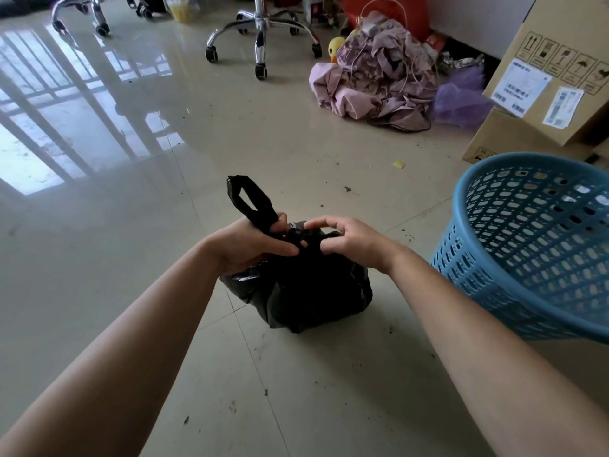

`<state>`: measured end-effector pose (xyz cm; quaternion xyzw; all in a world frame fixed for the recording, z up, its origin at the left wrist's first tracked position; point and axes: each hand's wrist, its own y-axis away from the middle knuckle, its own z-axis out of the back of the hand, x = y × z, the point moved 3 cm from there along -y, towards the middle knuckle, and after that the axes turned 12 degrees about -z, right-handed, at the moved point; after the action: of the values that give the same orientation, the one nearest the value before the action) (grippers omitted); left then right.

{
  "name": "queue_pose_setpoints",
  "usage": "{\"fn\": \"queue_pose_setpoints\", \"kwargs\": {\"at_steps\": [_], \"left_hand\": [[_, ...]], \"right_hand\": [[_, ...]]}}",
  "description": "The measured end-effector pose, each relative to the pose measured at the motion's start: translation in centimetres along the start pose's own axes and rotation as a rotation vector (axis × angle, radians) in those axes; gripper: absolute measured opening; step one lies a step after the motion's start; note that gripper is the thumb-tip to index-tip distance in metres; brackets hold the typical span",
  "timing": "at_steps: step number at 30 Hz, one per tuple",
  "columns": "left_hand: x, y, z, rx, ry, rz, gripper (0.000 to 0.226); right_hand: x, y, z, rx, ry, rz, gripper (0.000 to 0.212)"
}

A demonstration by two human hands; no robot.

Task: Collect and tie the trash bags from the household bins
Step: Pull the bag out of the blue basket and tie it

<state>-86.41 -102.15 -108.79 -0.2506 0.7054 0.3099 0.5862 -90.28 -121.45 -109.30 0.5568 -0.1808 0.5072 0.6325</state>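
While the black trash bag [306, 291] sits on the tiled floor [148, 225] at the centre of the frame, its weight is borne by the tiles, so both hands are left free for tying. One handle loop [253, 199] is gripped at its base by the left hand [250, 245], with the fingers curled round the gathered plastic. The loop is held upright and taut, probably so that it can be crossed or knotted. Just beside it, the black plastic at the bag's neck is pinched between the thumb and bent fingers of the right hand [349, 242]. Whether a second loop is held there cannot be told, since it is hidden under the fingers. The knot is judged to be in progress and not yet drawn tight. A blue lattice bin [527, 258] is seen at the right edge, near the bag but apart from it, with no liner visible over its wall. Cardboard boxes [543, 94] and a heap of purple cloth [379, 84] lie at the upper right, well clear.
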Motion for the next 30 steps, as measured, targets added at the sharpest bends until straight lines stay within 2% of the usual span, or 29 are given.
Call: {"fn": "queue_pose_setpoints", "kwargs": {"at_steps": [2, 4, 9, 11, 13, 15, 17, 20, 22, 23, 24, 25, 26, 27, 30], "left_hand": [[0.1, 0.0, -0.2, -0.028, -0.008, 0.012, 0.046], [0.7, 0.0, 0.1, -0.128, -0.072, 0.018, 0.047], [1.8, -0.2, 0.8, -0.772, -0.445, -0.026, 0.022], [1.7, -0.2, 0.3, -0.897, -0.657, 0.013, 0.006], [2.1, -0.1, 0.0, -0.905, -0.670, 0.092, 0.003], [2.6, 0.0, -0.1, -0.900, -0.556, 0.168, 0.018], [3.0, 0.0, -0.1, -0.896, -0.312, 0.226, 0.022], [2.8, -0.4, -0.5, -0.788, 0.131, 0.283, 0.004], [2.7, -0.6, -0.5, -0.684, 0.335, 0.311, 0.039], [2.5, -0.7, -0.5, -0.659, 0.361, 0.266, 0.038], [2.3, -0.8, -0.5, -0.659, 0.331, 0.223, 0.017], [1.8, -0.9, -0.8, -0.669, 0.302, 0.185, 0.015], [1.9, -1.2, -0.5, -0.703, 0.222, 0.141, 0.035], [1.6, -1.2, -0.6, -0.719, 0.104, 0.098, 0.046], [2.1, -1.1, 0.3, -0.815, -0.204, 0.012, 0.044]], "right_hand": [[-0.7, -0.3, -0.5, 0.065, 0.037, -0.021, 0.037], [-1.5, -0.6, -0.5, 0.019, 0.106, -0.016, 0.029], [-2.0, -1.0, -1.0, 0.016, 0.059, 0.005, 0.018], [-1.8, -1.1, -1.3, 0.019, 0.051, 0.016, 0.016], [-2.0, -1.2, -1.5, 0.004, 0.049, 0.012, 0.014], [-2.2, -1.2, -1.4, -0.034, 0.065, 0.013, 0.013], [-2.4, -1.1, -1.3, -0.083, 0.068, 0.028, 0.013], [-2.7, -1.0, -1.0, -0.142, 0.036, 0.035, 0.015], [-2.9, -1.0, -0.9, -0.145, 0.025, 0.017, 0.014], [-3.1, -1.0, -1.0, -0.140, 0.014, 0.007, 0.014], [-3.1, -1.0, -1.0, -0.135, -0.006, 0.000, 0.014], [-3.2, -0.9, -0.9, -0.132, -0.025, -0.003, 0.014], [-3.1, -0.9, -0.9, -0.129, -0.040, -0.005, 0.014], [-3.0, -0.8, -0.8, -0.123, -0.052, -0.007, 0.014], [-2.8, -0.5, -0.6, -0.086, -0.085, 0.000, 0.016]]}}
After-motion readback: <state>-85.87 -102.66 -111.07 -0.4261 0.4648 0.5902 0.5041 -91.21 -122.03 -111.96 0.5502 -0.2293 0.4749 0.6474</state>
